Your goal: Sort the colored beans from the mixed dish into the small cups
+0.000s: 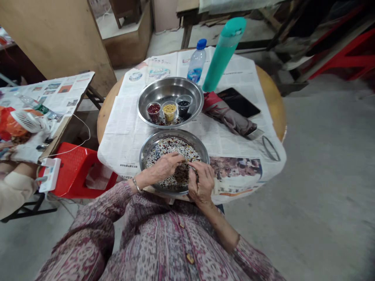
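Both of my hands are over the nearer steel bowl [145, 147], which holds a mix of white, dark red, yellow and black grains or beans [175, 145]. My left hand [165, 167] reaches in from the left, its fingers drawn together at the tips. From the right, my right hand [202, 180] curls with thumb and forefinger close together. The fingertips of both hands nearly meet above a darker patch of grains [181, 173]. Anything pinched in them is too small to make out. In the farther steel basin [149, 90] stand clear cups of red beans [154, 112], yellow grains [169, 112] and black beans [183, 108].
Newspaper [120, 130] covers the round table. Behind the basin stand a water bottle [197, 62] and a tall teal bottle [224, 54]. A folded umbrella [230, 115] and a dark phone or tablet [239, 102] lie at right. A red stool [72, 171] is at left, beside another person.
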A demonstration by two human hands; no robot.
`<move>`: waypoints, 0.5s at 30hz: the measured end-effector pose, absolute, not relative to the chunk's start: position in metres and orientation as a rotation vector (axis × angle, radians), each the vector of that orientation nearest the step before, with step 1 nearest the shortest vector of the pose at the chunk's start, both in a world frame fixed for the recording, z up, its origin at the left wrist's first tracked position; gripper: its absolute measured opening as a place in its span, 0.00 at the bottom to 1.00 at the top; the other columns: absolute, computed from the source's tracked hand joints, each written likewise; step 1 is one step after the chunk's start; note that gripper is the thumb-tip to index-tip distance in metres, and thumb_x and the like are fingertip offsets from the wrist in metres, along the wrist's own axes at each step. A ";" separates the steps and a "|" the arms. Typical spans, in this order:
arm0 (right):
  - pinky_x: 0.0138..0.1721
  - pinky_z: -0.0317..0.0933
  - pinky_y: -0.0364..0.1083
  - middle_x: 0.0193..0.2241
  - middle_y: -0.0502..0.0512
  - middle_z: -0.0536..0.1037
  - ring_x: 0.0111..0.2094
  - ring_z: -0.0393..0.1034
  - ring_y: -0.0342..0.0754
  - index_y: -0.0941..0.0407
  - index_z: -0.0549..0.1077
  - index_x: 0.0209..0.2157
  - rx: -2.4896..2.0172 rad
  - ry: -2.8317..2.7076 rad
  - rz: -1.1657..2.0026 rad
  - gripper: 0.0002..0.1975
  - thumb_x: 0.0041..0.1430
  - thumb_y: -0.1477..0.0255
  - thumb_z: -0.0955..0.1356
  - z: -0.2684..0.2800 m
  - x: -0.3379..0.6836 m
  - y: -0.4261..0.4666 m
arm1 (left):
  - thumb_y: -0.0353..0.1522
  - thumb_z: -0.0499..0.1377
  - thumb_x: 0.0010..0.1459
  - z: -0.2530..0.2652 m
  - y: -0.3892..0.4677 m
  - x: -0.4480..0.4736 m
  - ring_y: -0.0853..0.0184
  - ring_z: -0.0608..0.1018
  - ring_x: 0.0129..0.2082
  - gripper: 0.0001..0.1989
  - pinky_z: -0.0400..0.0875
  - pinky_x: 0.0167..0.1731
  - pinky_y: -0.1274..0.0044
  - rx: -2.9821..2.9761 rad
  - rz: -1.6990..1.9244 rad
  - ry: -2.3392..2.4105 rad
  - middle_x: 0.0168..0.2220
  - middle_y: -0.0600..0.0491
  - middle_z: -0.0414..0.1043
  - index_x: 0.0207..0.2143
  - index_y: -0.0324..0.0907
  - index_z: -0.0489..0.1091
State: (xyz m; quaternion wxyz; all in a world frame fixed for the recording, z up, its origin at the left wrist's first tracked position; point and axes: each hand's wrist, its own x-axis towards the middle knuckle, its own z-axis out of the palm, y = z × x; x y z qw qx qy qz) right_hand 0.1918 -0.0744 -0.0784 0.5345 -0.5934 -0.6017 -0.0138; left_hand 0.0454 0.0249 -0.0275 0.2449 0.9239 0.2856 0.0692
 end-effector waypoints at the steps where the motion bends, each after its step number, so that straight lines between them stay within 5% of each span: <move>1: 0.48 0.63 0.53 0.41 0.57 0.77 0.45 0.70 0.52 0.53 0.73 0.47 -1.416 -1.432 -0.031 0.13 0.63 0.77 0.63 -0.078 0.192 -0.074 | 0.25 0.50 0.67 -0.028 0.029 0.051 0.65 0.72 0.50 0.13 0.69 0.54 0.69 2.571 0.220 0.740 0.48 0.49 0.70 0.50 0.42 0.69; 5: 0.49 0.63 0.53 0.41 0.57 0.77 0.45 0.70 0.52 0.53 0.73 0.47 -1.420 -1.441 -0.042 0.13 0.63 0.77 0.63 -0.077 0.192 -0.074 | 0.36 0.60 0.64 -0.024 0.047 0.064 0.54 0.63 0.60 0.17 0.65 0.57 0.59 2.772 0.235 0.779 0.61 0.47 0.61 0.54 0.46 0.68; 10: 0.50 0.63 0.53 0.41 0.57 0.77 0.45 0.70 0.51 0.53 0.72 0.47 -1.426 -1.459 -0.037 0.13 0.63 0.77 0.63 -0.075 0.192 -0.075 | 0.28 0.52 0.67 -0.014 0.047 0.046 0.60 0.71 0.50 0.10 0.70 0.51 0.68 2.811 0.033 0.887 0.46 0.48 0.69 0.44 0.42 0.72; 15: 0.49 0.63 0.52 0.40 0.56 0.78 0.44 0.70 0.51 0.53 0.73 0.45 -1.437 -1.462 -0.024 0.11 0.64 0.77 0.63 -0.076 0.192 -0.075 | 0.26 0.51 0.67 -0.007 0.019 0.004 0.65 0.72 0.46 0.09 0.72 0.47 0.73 2.691 0.090 0.831 0.44 0.50 0.67 0.43 0.43 0.70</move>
